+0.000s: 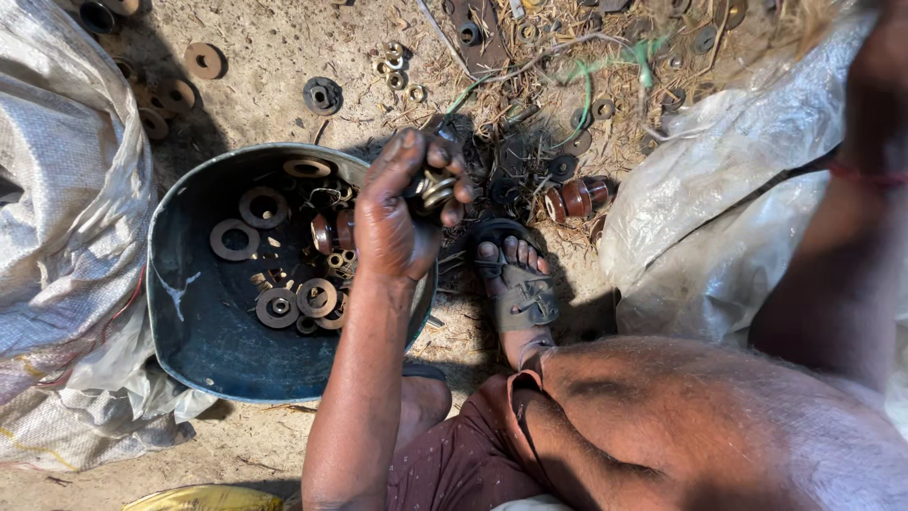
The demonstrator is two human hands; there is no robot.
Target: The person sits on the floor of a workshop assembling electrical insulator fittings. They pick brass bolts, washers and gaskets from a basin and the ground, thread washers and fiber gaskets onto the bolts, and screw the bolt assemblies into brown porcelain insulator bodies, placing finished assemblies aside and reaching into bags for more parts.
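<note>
My left hand (402, 213) is closed around a small bunch of metal rings (432, 189), held over the right rim of a round dark metal basin (184, 312). Inside the basin lie several rusty washers (276, 307) and small rings. My right arm rises along the right edge, a red thread around its wrist. My right hand (884, 57) is blurred at the top right corner, and its fingers cannot be made out.
A white woven sack (66, 189) lies left of the basin, and a pale plastic sack (719, 208) lies at the right. My sandalled foot (515, 284) rests beside the basin. A brown ribbed part (579, 199), loose washers (322, 95) and green string (586, 80) litter the dirt.
</note>
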